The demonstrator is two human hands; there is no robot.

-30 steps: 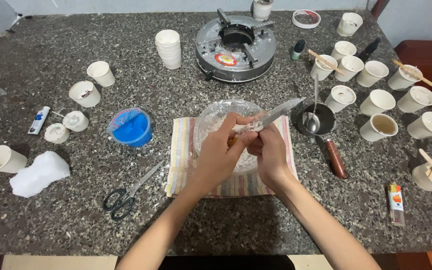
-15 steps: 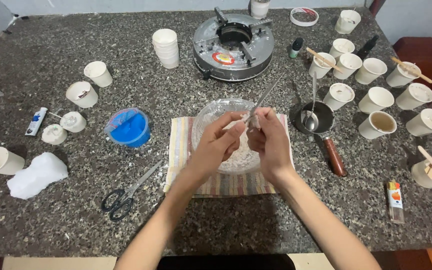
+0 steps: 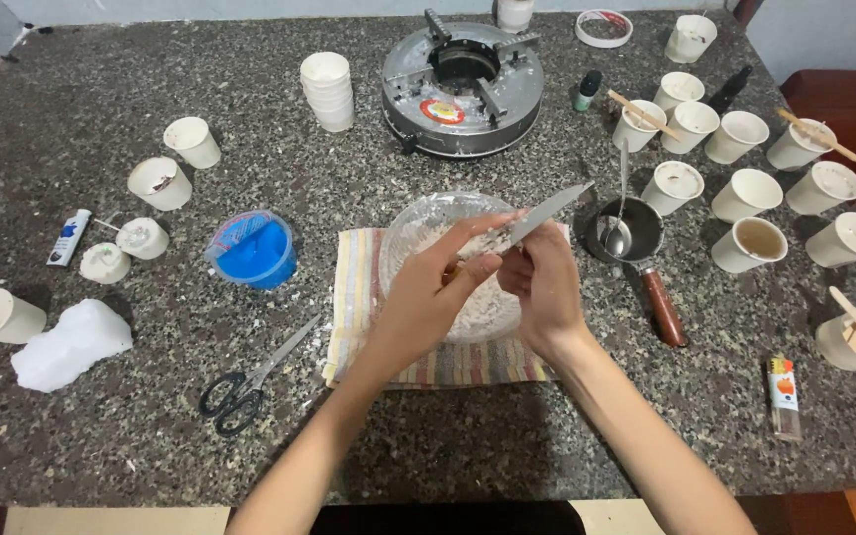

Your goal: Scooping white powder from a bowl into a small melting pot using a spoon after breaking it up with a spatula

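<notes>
At centre frame, over a clear glass bowl (image 3: 428, 223) of white crumbly stuff, set on a striped cloth (image 3: 359, 307): left hand (image 3: 438, 287) clenched around a knife (image 3: 537, 216), grasping it near the handle end, thumb laid along the top. Blade flat, grey metal, narrow, smeared with white near the fingers, tip pointing toward the upper right of the frame, slightly raised. Right hand (image 3: 545, 287) just beside, fingers curled and touching the knife from below; cannot tell whether really gripping or only pinching at something on the blade. Right of the bowl, a small dark pan (image 3: 641, 233) with a brown handle and a spoon (image 3: 618, 223) standing in it. Further right, a cluster of white paper cups (image 3: 745, 188), some holding wooden sticks. Above the bowl, at top centre, a round metal stove ring (image 3: 463, 84), and left of it a stack of cups (image 3: 327, 89). Left of the cloth, a blue tub (image 3: 253, 253); lower left, black scissors (image 3: 240, 391) and a white lump (image 3: 71, 342).
</notes>
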